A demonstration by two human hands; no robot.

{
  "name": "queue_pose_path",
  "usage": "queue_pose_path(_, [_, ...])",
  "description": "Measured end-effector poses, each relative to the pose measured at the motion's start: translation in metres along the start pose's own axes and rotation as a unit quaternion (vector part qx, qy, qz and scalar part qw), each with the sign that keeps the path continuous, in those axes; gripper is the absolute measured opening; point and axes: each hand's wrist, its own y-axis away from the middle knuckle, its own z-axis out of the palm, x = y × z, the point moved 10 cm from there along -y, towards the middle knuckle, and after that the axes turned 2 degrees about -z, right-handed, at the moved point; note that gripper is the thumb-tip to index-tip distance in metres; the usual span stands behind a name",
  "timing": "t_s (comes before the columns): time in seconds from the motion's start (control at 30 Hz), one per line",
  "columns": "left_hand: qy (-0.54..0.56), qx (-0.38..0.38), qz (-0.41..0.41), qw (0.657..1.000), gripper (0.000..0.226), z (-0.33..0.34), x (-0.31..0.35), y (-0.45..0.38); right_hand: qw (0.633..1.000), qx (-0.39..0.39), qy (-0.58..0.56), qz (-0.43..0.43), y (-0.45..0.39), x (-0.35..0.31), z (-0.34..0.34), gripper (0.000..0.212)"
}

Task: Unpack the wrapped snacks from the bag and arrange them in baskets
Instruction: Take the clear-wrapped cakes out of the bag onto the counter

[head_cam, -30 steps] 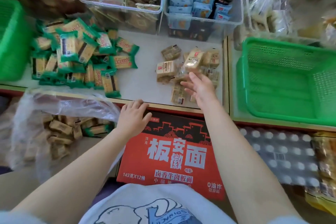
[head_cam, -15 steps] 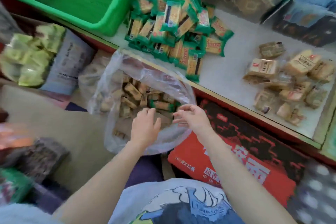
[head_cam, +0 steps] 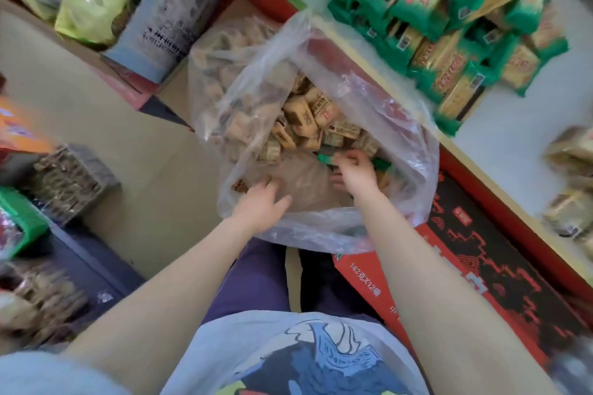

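Left hand (head_cam: pixel 261 200) rests spread inside bag (head_cam: pixel 414 151); right hand (head_cam: pixel 354 170) pinches green-wrapped snack (head_cam: pixel 325 158).

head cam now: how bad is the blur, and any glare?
Head view: motion blur smears the edges, worst on the beige snack packs at right and the clutter at lower left; the centre is sharper, with both hands in the clear plastic bag, whose film shows pale sheen; wide-angle tilt skews the shelf edge.

A small snack shop: a shelf (head_cam: pixel 500 151) at two o'clock piled with green-wrapped snacks (head_cam: pixel 446 26), a noodle carton (head_cam: pixel 475 292) at four, bagged goods (head_cam: pixel 86 0) at eleven.
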Motion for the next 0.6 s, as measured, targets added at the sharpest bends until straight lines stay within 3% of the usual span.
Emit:
queue_pose_path(0.13, [0.206, 0.021, -0.043, 0.977, 0.06, -0.019, 0.011, 0.01, 0.997, -0.039, -0.042, -0.045, 0.051, -0.017, 0.0, 0.012])
queue_pose_path(0.2, [0.365, 0.007, -0.063, 0.929, 0.051, -0.03, 0.03, 0.021, 0.991, -0.076, -0.001, -0.111, 0.078, -0.033, -0.003, 0.016])
queue_pose_path(0.27, [0.495, -0.059, -0.043, 0.866, 0.041, -0.035, 0.062, 0.034, 0.977, -0.141, 0.017, -0.159, 0.102, -0.048, -0.005, 0.019])
queue_pose_path(0.33, [0.538, -0.107, 0.021, 0.836, 0.03, -0.048, 0.1, 0.048, 0.954, -0.227, -0.002, -0.193, 0.124, -0.066, -0.013, 0.048])
queue_pose_path(0.4, [0.554, -0.128, 0.073, 0.82, 0.021, -0.064, 0.135, 0.057, 0.942, -0.263, -0.031, -0.205, 0.138, -0.081, -0.033, 0.082])
queue_pose_path(0.47, [0.554, -0.108, 0.094, 0.82, 0.013, -0.08, 0.162, 0.058, 0.958, -0.192, -0.067, -0.204, 0.136, -0.091, -0.073, 0.09])
queue_pose_path(0.53, [0.554, -0.091, 0.116, 0.819, 0.006, -0.093, 0.192, 0.058, 0.972, -0.086, -0.088, -0.202, 0.128, -0.095, -0.117, 0.068])
queue_pose_path(0.6, [0.531, -0.091, 0.153, 0.829, 0.007, -0.102, 0.229, 0.061, 0.978, -0.056, -0.066, -0.192, 0.125, -0.095, -0.143, 0.04])
